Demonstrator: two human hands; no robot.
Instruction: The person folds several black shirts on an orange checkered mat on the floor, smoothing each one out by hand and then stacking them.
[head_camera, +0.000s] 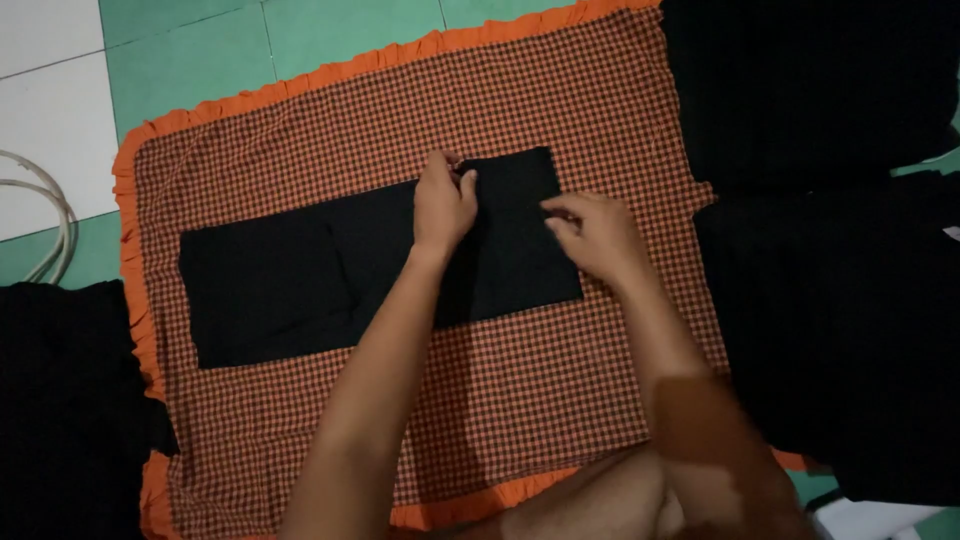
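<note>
Lying at the centre of the frame on a checked orange mat, a black cloth is folded into a long flat strip. The left hand pinches its upper edge; the right hand presses down, fingers curled. Its left part looks smoothed, while the right end remains unfinished. More dark cloth fills the right of the frame.

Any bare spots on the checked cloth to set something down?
Free: checked cloth below the black strip, and above it toward the orange frill. Crowded: strip's right end, under left hand and right hand; black piles right.
</note>
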